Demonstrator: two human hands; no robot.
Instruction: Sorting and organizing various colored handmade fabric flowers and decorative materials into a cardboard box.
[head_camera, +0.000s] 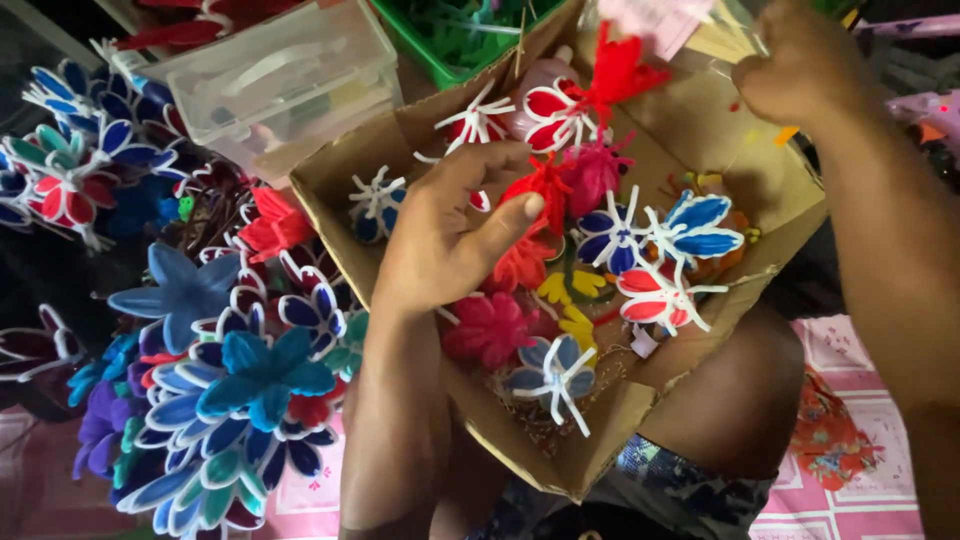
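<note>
A brown cardboard box (610, 420) rests on my lap, filled with several handmade flowers in red, blue, pink and yellow with white edging. My left hand (450, 230) reaches into the box, its thumb pressed on a red flower piece (540, 190) that the fingers curl around. My right hand (795, 65) is raised at the box's far right corner, fingers closed; what it grips is hidden. A blue and white flower (690, 228) and a red and white flower (660, 295) lie near the box's right wall.
A big bunch of finished blue, teal and purple flowers (240, 390) stands at the left. A clear plastic container (285, 80) sits behind the box, a green basket (450, 40) beyond it. A pink patterned mat (850, 440) covers the floor.
</note>
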